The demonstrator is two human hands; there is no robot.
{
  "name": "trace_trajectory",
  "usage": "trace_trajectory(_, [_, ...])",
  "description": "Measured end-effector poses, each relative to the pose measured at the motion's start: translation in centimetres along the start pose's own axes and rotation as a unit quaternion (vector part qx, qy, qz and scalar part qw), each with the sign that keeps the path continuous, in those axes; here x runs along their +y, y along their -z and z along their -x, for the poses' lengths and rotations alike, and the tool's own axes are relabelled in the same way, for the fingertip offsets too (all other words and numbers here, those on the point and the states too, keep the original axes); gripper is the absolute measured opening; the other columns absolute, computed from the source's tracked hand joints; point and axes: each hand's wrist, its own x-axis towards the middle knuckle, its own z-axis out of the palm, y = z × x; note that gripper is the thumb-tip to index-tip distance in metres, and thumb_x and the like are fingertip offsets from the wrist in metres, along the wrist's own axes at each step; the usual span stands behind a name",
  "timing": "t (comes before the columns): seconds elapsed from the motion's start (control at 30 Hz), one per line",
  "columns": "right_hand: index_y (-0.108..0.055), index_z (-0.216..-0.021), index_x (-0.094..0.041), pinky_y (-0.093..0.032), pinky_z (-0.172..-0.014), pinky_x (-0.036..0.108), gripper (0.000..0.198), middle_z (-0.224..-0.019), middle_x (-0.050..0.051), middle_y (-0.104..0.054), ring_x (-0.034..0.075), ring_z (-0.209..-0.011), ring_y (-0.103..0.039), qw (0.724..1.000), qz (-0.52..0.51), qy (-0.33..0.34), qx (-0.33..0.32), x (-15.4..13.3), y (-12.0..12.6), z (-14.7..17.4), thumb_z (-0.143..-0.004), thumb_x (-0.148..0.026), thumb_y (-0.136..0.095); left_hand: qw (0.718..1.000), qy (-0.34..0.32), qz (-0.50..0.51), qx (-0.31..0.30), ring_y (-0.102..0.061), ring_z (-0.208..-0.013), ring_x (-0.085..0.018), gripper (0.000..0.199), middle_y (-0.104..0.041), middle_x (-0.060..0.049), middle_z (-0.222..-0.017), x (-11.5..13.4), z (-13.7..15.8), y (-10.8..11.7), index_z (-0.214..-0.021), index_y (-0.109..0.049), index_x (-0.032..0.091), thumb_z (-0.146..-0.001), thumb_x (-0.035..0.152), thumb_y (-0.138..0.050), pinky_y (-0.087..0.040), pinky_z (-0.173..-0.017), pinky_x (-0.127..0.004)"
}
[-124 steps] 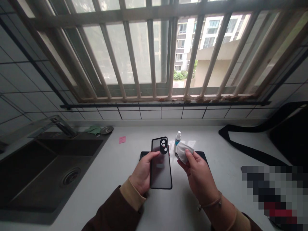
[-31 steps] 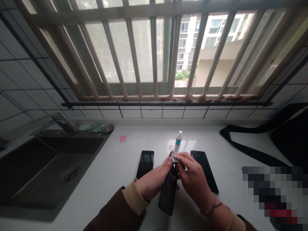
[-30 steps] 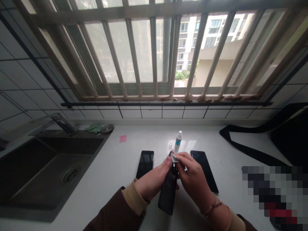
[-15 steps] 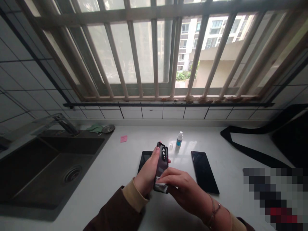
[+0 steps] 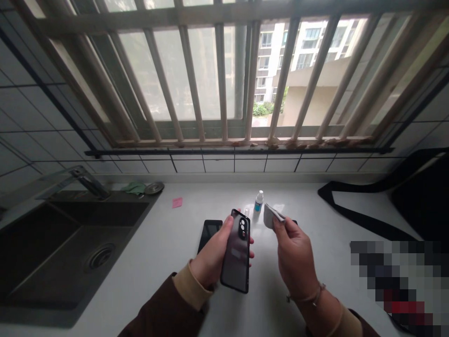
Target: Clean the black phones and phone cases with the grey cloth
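Firstly, noted a smooth, glossy white countertop under a small capped bottle. Inspected a slim phone case, held on the near side of the bottle: smoky translucent back, raised black rim, rounded black camera surround with cutouts. Found it gripped by the left hand, thumb on one edge, fingers round the other. Observed folded grey cloth pinched in the right hand between thumb and fingers, right of the bottle.

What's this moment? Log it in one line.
left hand: gripping phone case | right hand: pinching cloth, apart from phone case | bottle: upright on counter
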Motion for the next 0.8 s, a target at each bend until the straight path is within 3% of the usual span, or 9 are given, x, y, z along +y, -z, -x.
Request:
trace_trajectory(0.1, [-0.077, -0.129, -0.023, -0.058, -0.106, 0.048, 0.031, -0.127, 0.01, -0.078, 0.029, -0.117, -0.074, 0.991, 0.053, 0.118, -0.04, -0.1, 0.0, 0.0, -0.106, -0.036, -0.061, 0.999, 0.014, -0.018, -0.035, -0.077, -0.074, -0.025, 0.063, -0.076, -0.012, -0.101, -0.6, 0.3, -0.4, -0.152, -0.048, 0.025, -0.104, 0.065, -0.05, -0.063, -0.063, -0.035])
trace_trajectory(0.2, [-0.073, -0.137, -0.026, -0.049, -0.122, 0.051, 0.037, -0.139, 0.008, -0.074, 0.026, -0.132, -0.069, 0.954, 0.087, 0.254, -0.131, 0.2, -0.7, 0.6, -0.107, -0.016, -0.054, 0.999, -0.007, -0.035, -0.025, -0.075, -0.067, -0.023, 0.067, -0.077, -0.013, -0.106, -0.7, 0.5, -0.7, -0.158, -0.045, 0.026, -0.103, 0.064, -0.053, -0.062, -0.059, -0.034])
trace_trajectory(0.33, [-0.069, -0.141, -0.024, -0.048, -0.125, 0.046, 0.045, -0.143, 0.008, -0.072, 0.022, -0.134, -0.068, 0.919, 0.092, 0.329, -0.198, 0.8, -1.5, 1.2, -0.105, -0.005, -0.05, 0.997, -0.082, 0.003, 0.0, -0.078, -0.079, -0.023, 0.066, -0.076, -0.012, -0.12, -0.7, 0.1, -0.3, -0.159, -0.047, 0.029, -0.101, 0.056, -0.064, -0.063, -0.071, -0.034])
trace_trajectory(0.47, [-0.069, -0.137, -0.022, -0.048, -0.125, 0.041, 0.042, -0.14, 0.007, -0.074, 0.019, -0.131, -0.07, 0.898, 0.074, 0.351, -0.256, 0.8, -1.7, 1.4, -0.104, -0.003, -0.053, 0.988, -0.141, 0.048, 0.045, -0.078, -0.086, -0.024, 0.066, -0.079, -0.014, -0.11, -0.9, -1.0, 0.6, -0.147, -0.059, 0.017, -0.097, 0.058, -0.07, -0.062, -0.084, -0.034])
trace_trajectory(0.6, [-0.071, -0.134, -0.024, -0.047, -0.125, 0.037, 0.04, -0.137, 0.005, -0.075, 0.017, -0.13, -0.07, 0.881, 0.047, 0.34, -0.325, 0.6, -1.8, 1.9, -0.104, -0.004, -0.054, 0.979, -0.166, 0.044, 0.113, -0.075, -0.071, -0.023, 0.068, -0.078, -0.012, -0.095, -0.6, -1.5, 1.3, -0.137, -0.062, 0.016, -0.094, 0.068, -0.067, -0.063, -0.07, -0.036])
trace_trajectory(0.7, [-0.074, -0.132, -0.025, -0.053, -0.119, 0.033, 0.037, -0.136, 0.005, -0.076, 0.018, -0.126, -0.073, 0.882, 0.005, 0.292, -0.371, 0.1, -1.8, 2.4, -0.104, -0.008, -0.057, 0.972, -0.174, 0.028, 0.157, -0.074, -0.066, -0.022, 0.068, -0.077, -0.011, -0.096, 0.2, -1.2, 1.4, -0.131, -0.063, 0.018, -0.092, 0.073, -0.065, -0.058, -0.056, -0.032])
trace_trajectory(0.8, [-0.077, -0.129, -0.025, -0.06, -0.109, 0.032, 0.031, -0.128, 0.005, -0.08, 0.02, -0.119, -0.077, 0.892, -0.044, 0.199, -0.403, -0.9, -1.5, 2.4, -0.105, -0.015, -0.06, 0.966, -0.194, 0.013, 0.171, -0.073, -0.067, -0.02, 0.067, -0.077, -0.01, -0.097, 0.6, -0.9, 1.4, -0.13, -0.063, 0.018, -0.092, 0.074, -0.064, -0.056, -0.053, -0.028])
